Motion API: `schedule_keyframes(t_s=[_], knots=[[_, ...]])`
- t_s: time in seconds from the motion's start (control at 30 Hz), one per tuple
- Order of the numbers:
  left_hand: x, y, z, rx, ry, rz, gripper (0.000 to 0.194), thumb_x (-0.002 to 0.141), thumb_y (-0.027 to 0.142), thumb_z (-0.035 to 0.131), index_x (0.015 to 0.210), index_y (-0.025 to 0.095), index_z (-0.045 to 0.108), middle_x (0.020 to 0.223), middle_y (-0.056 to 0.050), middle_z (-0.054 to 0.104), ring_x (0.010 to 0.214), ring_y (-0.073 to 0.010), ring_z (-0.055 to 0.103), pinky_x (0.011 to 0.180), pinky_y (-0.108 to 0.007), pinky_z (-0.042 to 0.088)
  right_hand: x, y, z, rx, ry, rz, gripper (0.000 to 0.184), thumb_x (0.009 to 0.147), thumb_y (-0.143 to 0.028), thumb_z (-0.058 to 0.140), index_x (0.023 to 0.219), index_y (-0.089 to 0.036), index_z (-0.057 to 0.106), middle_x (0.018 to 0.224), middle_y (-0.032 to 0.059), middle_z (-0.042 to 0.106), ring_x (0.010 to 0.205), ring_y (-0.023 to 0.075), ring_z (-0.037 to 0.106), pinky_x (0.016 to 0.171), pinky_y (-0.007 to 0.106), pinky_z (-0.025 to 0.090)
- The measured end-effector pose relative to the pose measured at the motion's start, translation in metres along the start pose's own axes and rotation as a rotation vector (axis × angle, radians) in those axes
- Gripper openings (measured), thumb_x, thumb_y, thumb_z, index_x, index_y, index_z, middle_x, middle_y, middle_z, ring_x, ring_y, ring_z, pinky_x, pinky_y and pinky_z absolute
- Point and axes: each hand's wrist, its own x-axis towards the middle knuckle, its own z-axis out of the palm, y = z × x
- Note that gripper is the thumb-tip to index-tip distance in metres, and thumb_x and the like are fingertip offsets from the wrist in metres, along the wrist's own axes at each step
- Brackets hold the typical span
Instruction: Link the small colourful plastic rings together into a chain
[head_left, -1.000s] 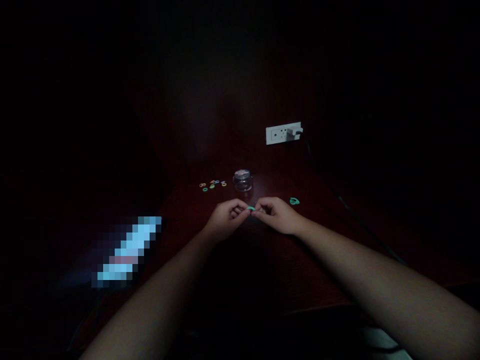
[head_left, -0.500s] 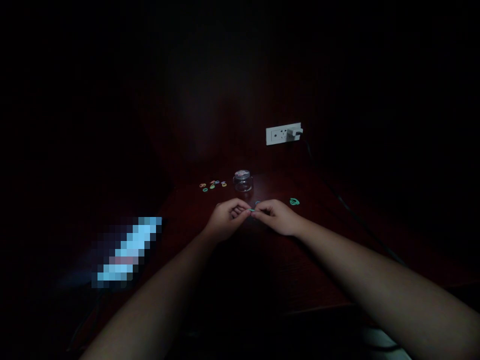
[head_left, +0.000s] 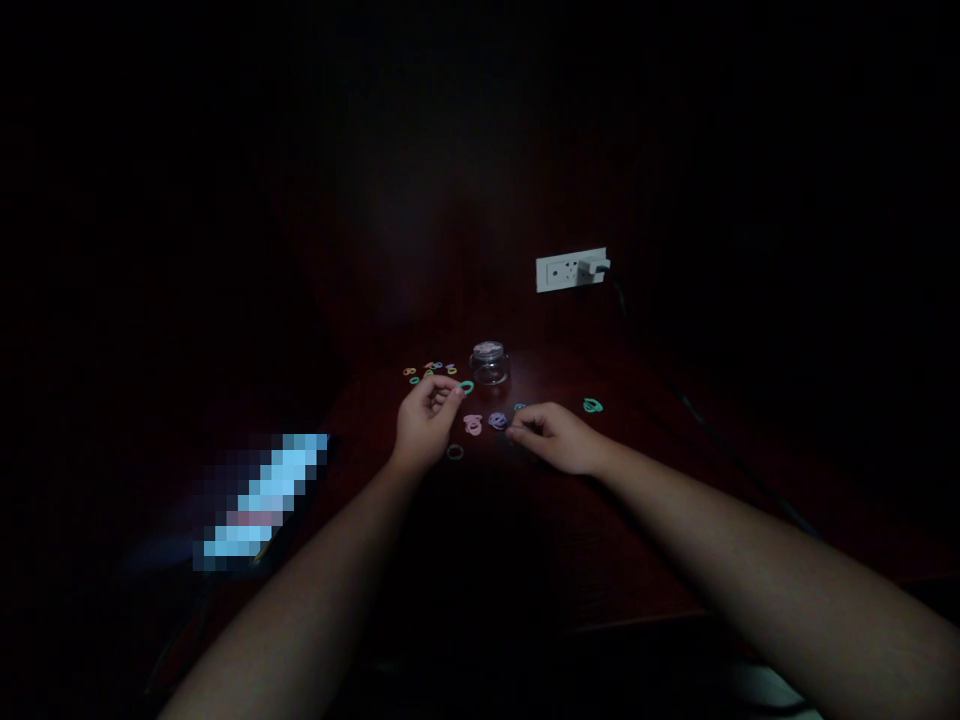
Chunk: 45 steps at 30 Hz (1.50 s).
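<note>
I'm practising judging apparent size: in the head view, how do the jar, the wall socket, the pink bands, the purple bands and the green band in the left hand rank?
1. Wall socket
2. Jar
3. Pink bands and purple bands: too alike to rank
4. Green band in the left hand, partly covered

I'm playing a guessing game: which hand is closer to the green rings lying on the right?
Right. The right hand is just left of the green rings, not touching them; the left hand is farther left, holding another green ring.
</note>
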Motion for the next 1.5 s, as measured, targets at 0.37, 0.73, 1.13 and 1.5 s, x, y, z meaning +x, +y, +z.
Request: schedule_keyframes(t_s=[0.37, 0.73, 1.13, 1.5], knots=[[-0.012, 0.007, 0.009, 0.085, -0.277, 0.105, 0.018, 0.077, 0.030, 0.055, 0.082, 0.014, 0.061, 0.074, -0.003, 0.061, 0.065, -0.0108, 0.054, 0.058, -0.020, 0.043, 0.001, 0.000, -0.001, -0.020, 0.016, -0.009, 0.029, 0.082, -0.038, 0.046, 0.072, -0.014, 0.058, 0.057, -0.0021, 0.046, 0.053, 0.0089, 0.039, 0.050, 0.021, 0.030], [-0.010, 0.003, 0.011, 0.057, -0.297, 0.071, 0.019, 0.076, 0.031, 0.056, 0.084, 0.014, 0.061, 0.071, -0.003, 0.062, 0.062, -0.0107, 0.055, 0.057, -0.020, 0.044, 0.001, 0.003, -0.001, 0.020, 0.031, 0.000, 0.029, 0.081, -0.039, 0.046, 0.068, -0.015, 0.054, 0.056, -0.0024, 0.046, 0.052, 0.0093, 0.042, 0.050, 0.021, 0.033], [-0.012, 0.001, 0.013, 0.077, -0.351, 0.065, 0.020, 0.077, 0.032, 0.056, 0.083, 0.014, 0.062, 0.073, -0.004, 0.063, 0.062, -0.0099, 0.055, 0.055, -0.019, 0.042, -0.001, 0.001, -0.001, 0.029, 0.043, 0.008, 0.028, 0.083, -0.038, 0.043, 0.071, -0.015, 0.054, 0.055, -0.0021, 0.047, 0.050, 0.0093, 0.043, 0.047, 0.020, 0.032], [-0.013, 0.002, 0.014, 0.068, -0.412, 0.037, 0.021, 0.076, 0.032, 0.057, 0.083, 0.013, 0.062, 0.069, -0.002, 0.061, 0.057, -0.0077, 0.051, 0.052, -0.018, 0.040, 0.001, -0.005, 0.000, 0.070, 0.119, -0.045, 0.018, 0.080, -0.031, 0.049, 0.075, -0.014, 0.052, 0.060, -0.0031, 0.043, 0.055, 0.0087, 0.038, 0.050, 0.020, 0.031]])
